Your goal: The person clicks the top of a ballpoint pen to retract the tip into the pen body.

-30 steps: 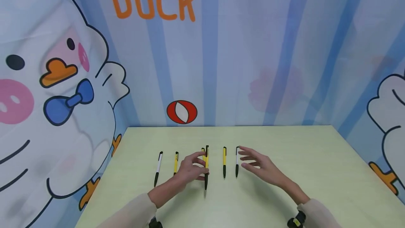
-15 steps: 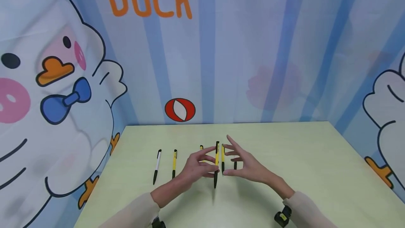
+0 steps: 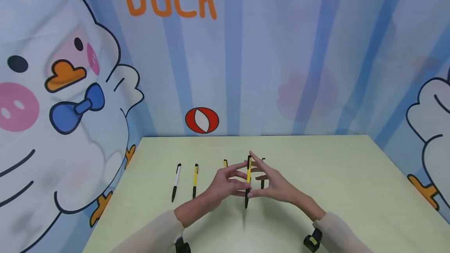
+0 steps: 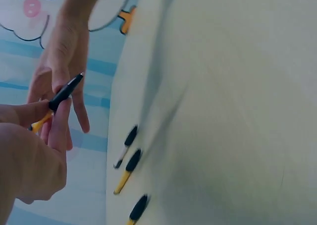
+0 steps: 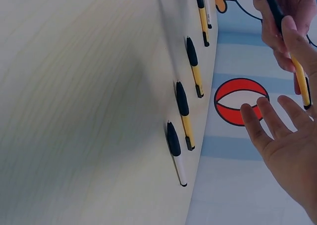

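Observation:
My left hand [image 3: 225,184] pinches a yellow pen [image 3: 249,175] with a black grip between thumb and fingers, raised above the table and nearly upright, black tip down. My right hand [image 3: 277,184] is just to its right, fingers spread and mostly straight. Its thumb lies against or very near the black grip [image 5: 274,7], and its index fingertip is close to the pen's top. In the left wrist view, the black tip [image 4: 69,88] sticks out past the left fingers. Whether the right thumb bears on the pen is hard to tell.
Several pens lie in a row on the pale table [image 3: 334,175]: a white pen [image 3: 176,182] and a yellow pen [image 3: 195,180] at left, two more yellow pens [image 5: 184,113], and a white pen [image 5: 177,153] at right. A duck-print curtain [image 3: 267,50] stands behind.
My left hand has carried the yellow pen to the right. The right hand has come left from beside the right white pen, its thumb meeting the held pen in view.

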Motion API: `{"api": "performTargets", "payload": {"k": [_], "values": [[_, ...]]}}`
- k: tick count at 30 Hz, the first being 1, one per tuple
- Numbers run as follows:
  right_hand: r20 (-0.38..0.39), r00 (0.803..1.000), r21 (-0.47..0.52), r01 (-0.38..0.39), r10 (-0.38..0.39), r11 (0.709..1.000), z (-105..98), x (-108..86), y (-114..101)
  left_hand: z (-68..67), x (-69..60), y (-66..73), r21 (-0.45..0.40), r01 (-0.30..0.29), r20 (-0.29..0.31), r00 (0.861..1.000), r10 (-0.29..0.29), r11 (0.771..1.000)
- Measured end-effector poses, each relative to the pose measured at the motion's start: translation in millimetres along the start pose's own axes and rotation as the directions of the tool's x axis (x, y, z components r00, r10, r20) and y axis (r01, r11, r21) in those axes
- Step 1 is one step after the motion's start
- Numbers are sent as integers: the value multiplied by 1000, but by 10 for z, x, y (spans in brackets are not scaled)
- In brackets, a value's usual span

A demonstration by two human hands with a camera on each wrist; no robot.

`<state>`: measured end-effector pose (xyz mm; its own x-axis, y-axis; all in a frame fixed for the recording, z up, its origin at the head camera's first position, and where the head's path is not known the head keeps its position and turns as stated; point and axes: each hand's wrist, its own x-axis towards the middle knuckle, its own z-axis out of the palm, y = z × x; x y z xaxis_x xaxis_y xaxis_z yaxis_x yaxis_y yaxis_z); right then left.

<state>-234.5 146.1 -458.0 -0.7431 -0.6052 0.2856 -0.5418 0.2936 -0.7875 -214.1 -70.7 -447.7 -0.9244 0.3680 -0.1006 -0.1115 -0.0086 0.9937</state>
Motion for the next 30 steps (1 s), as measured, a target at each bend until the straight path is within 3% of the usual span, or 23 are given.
{"api": "performTargets", "payload": {"k": [5, 11, 15, 20, 25, 30], "values": [[-19, 1000, 33, -3, 4, 999, 26, -20, -42, 1, -57, 31, -66, 70, 3, 998, -70, 995], [3, 1000, -3, -11, 11, 1000, -44, 14, -74, 2, -26, 41, -94, 50, 8, 999, -49, 994], [52, 998, -16, -26, 27, 1000, -126, 28, -95, 10, 8, 73, -66, 55, 0, 998, -55, 996], [38, 999, -28, -35, 36, 999, -186, -28, -133, -17, -1, 93, -23, 59, -19, 998, -59, 998], [6, 998, -56, -61, 61, 997, -291, -130, -126, -110, -19, 49, -3, 84, -61, 995, -84, 996], [-37, 998, -100, -44, 41, 994, -408, -228, -49, -287, -26, -26, 4, 66, -123, 990, -65, 998]]}}
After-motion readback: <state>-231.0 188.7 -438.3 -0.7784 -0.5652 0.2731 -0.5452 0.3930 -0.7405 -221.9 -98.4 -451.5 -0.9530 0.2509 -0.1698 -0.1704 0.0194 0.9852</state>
